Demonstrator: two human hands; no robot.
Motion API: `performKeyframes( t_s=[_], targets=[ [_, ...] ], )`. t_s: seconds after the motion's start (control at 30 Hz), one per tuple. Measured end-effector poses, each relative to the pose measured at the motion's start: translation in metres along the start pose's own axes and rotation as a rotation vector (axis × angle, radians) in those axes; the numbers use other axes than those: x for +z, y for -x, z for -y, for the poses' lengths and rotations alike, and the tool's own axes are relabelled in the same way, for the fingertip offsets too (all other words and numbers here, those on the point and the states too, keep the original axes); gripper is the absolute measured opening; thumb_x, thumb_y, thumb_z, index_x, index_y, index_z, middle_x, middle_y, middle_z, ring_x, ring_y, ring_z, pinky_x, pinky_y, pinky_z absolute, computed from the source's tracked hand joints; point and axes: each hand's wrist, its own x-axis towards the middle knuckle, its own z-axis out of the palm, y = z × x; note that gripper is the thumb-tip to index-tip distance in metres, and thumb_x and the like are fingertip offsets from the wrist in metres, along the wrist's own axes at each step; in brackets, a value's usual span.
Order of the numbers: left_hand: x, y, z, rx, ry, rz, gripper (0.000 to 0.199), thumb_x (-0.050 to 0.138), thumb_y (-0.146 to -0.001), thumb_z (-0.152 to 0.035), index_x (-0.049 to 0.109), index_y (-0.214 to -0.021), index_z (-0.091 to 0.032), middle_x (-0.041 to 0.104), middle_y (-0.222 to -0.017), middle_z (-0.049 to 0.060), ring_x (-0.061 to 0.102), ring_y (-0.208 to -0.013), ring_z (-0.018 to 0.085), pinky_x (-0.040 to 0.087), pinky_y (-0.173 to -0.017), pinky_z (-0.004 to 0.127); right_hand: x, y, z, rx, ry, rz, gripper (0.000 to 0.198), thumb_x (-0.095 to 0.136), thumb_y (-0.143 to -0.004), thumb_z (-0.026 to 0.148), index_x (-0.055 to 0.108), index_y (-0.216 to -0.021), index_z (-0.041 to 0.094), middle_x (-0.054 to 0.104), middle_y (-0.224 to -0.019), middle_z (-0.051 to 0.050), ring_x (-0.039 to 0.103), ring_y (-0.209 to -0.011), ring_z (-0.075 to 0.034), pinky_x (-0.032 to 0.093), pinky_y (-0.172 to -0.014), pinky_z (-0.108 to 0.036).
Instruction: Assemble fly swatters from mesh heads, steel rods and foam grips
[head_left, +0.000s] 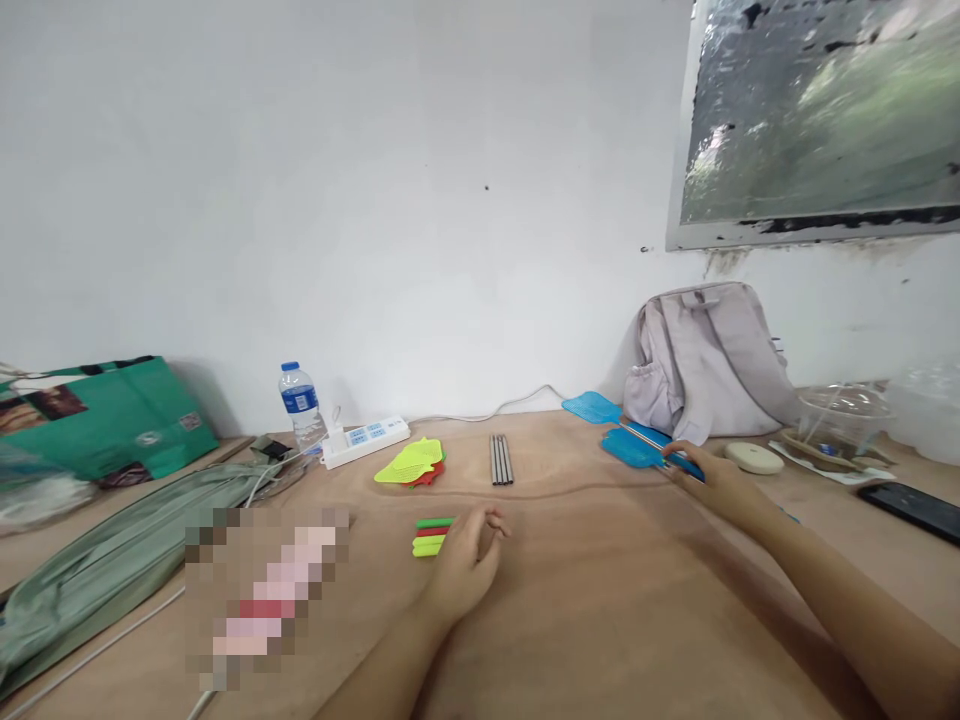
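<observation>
At the right, my right hand (711, 478) has its fingers closed around the blue handle of a fly swatter (631, 449). A second blue fly swatter (592, 407) lies just behind it, with a metal rod running from its head. My left hand (471, 560) rests over the table in the middle, fingers loosely curled and apart, with nothing visible in it. Partly covered by that hand are several green, red and yellow handles (429, 548). Beyond them lie yellow swatter heads (411, 461) over a red one (429, 474), and a row of several grey metal rods (501, 460).
A white power strip (367, 440) and a water bottle (299, 402) stand at the back left, near a green bag (142, 420). A backpack (705, 360) leans on the wall. Rightward are a round cream case (754, 458), a clear plastic container (840, 415) and a black phone (915, 512).
</observation>
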Motion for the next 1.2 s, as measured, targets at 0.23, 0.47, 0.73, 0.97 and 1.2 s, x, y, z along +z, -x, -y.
performKeyframes(
  t_s=[0.23, 0.47, 0.73, 0.97, 1.2],
  targets=[
    [0.000, 0.001, -0.006, 0.003, -0.041, 0.011, 0.023, 0.042, -0.071, -0.007, 0.050, -0.087, -0.021, 0.061, -0.082, 0.003, 0.053, -0.082, 0.019, 0.036, -0.076, 0.032, -0.002, 0.002, -0.045, 0.096, 0.204, 0.058, 0.024, 0.048, -0.072, 0.029, 0.060, -0.091, 0.024, 0.066, -0.082, -0.007, 0.061, -0.073, -0.025, 0.042, -0.060, -0.032],
    [-0.006, -0.003, -0.006, 0.003, -0.157, -0.090, 0.019, 0.043, -0.070, -0.009, 0.054, -0.079, -0.021, 0.060, -0.080, 0.004, 0.052, -0.080, 0.021, 0.035, -0.073, 0.032, -0.001, 0.003, 0.002, -0.085, 0.140, -0.103, 0.025, 0.048, -0.072, 0.023, 0.064, -0.092, 0.023, 0.063, -0.099, -0.010, 0.056, -0.091, -0.026, 0.040, -0.079, -0.038],
    [-0.038, -0.013, 0.015, 0.002, -0.511, -0.167, 0.019, 0.042, -0.073, -0.012, 0.058, -0.074, -0.021, 0.060, -0.081, 0.004, 0.050, -0.084, 0.022, 0.034, -0.078, 0.034, 0.077, 0.046, 0.150, -0.595, -0.190, 0.189, 0.026, 0.044, -0.076, 0.020, 0.058, -0.098, 0.022, 0.062, -0.097, -0.006, 0.054, -0.088, -0.020, 0.038, -0.084, -0.037],
    [-0.056, -0.016, 0.052, -0.286, -0.509, -0.202, 0.025, 0.039, -0.069, -0.007, 0.061, -0.074, -0.018, 0.060, -0.083, 0.003, 0.053, -0.081, 0.018, 0.039, -0.074, 0.029, 0.121, -0.013, 0.189, -0.411, -0.123, 0.105, 0.027, 0.045, -0.068, 0.010, 0.051, -0.094, 0.017, 0.054, -0.097, -0.007, 0.049, -0.089, -0.018, 0.037, -0.079, -0.028],
    [-0.048, -0.017, 0.051, -0.314, -0.503, -0.095, 0.031, 0.036, -0.074, -0.012, 0.067, -0.073, -0.020, 0.062, -0.086, 0.004, 0.052, -0.089, 0.021, 0.038, -0.082, 0.034, 0.137, -0.044, 0.185, -0.231, -0.021, 0.143, 0.015, 0.044, -0.074, 0.013, 0.050, -0.087, 0.018, 0.049, -0.096, -0.007, 0.049, -0.076, -0.016, 0.033, -0.064, -0.026]
  ],
)
